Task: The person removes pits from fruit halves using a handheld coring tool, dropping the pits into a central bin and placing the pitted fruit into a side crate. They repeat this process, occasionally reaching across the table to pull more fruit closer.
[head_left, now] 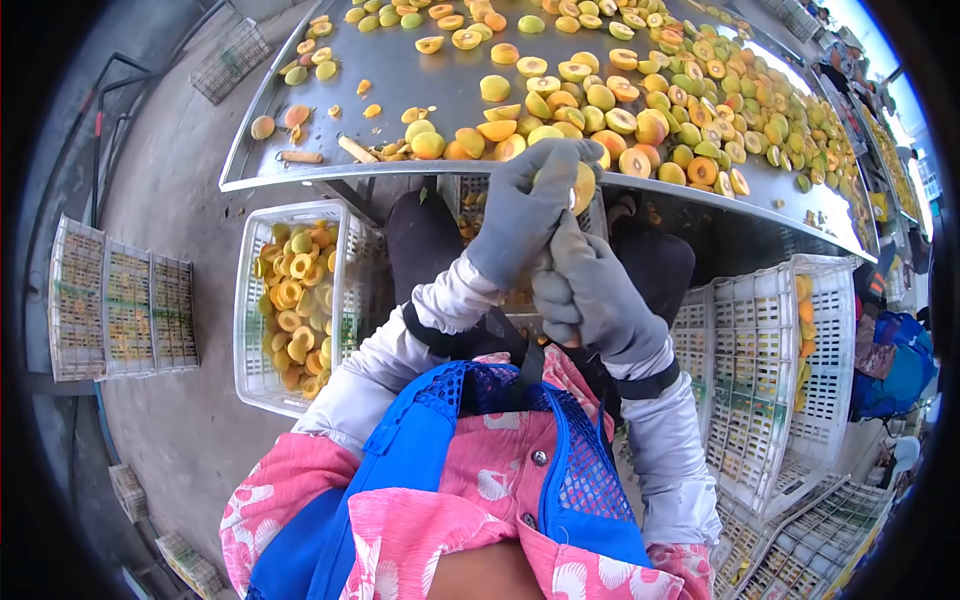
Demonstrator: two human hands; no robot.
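Note:
Both my hands wear grey gloves and meet just off the front edge of the metal table (400, 90). My left hand (530, 205) is wrapped round a cut yellow-orange fruit (583, 188), whose cut side faces right. My right hand (595, 290) is closed just below it, round a tool whose handle end shows under the fist; its thumb reaches up to the fruit. The blade is mostly hidden. Many halved fruits (640, 125) lie on the table beyond my hands.
A white crate (343, 260) with pitted halves stands at left. Stacked crates (745, 370) stand at right, another crate (105, 300) at far left. Two wooden-handled tools (357, 150) lie near the table's front edge. People (850, 75) are at the far right.

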